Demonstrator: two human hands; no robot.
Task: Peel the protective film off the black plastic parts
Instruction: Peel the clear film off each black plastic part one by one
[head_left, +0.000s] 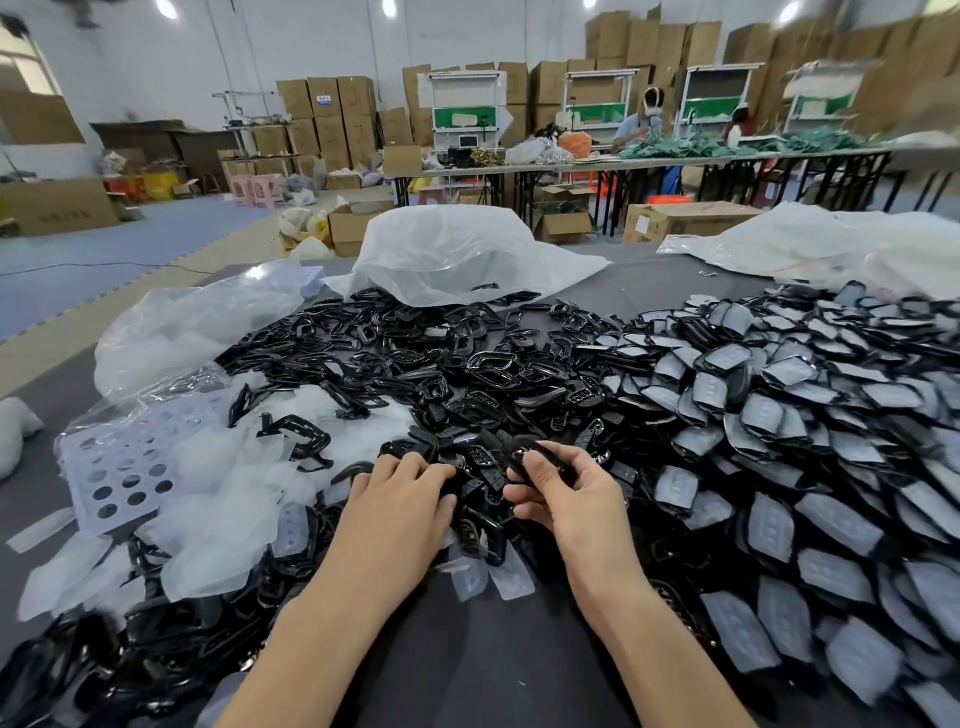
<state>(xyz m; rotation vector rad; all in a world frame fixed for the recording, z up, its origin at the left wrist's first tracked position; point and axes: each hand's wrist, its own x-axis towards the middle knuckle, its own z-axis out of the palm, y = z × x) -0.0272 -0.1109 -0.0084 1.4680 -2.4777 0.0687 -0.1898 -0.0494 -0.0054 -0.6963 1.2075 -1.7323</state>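
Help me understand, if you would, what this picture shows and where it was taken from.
There is no machine here: a person works with bare hands, and the one picture comes from a camera worn on their head, looking down. On the grey table lie film-covered parts on the right, peeled parts in the middle and film scraps on the left. The right hand pinches one black part; the left hand rests on the pile, grip unclear.

We see through one wide-angle camera worn on the head, facing forward and down, close above the table (654, 291). Our left hand (395, 499) and right hand (566, 493) lie nearest at 6 o'clock, the black plastic parts (441, 364) spread beyond, distant workbenches (675, 158) toward 1 o'clock.
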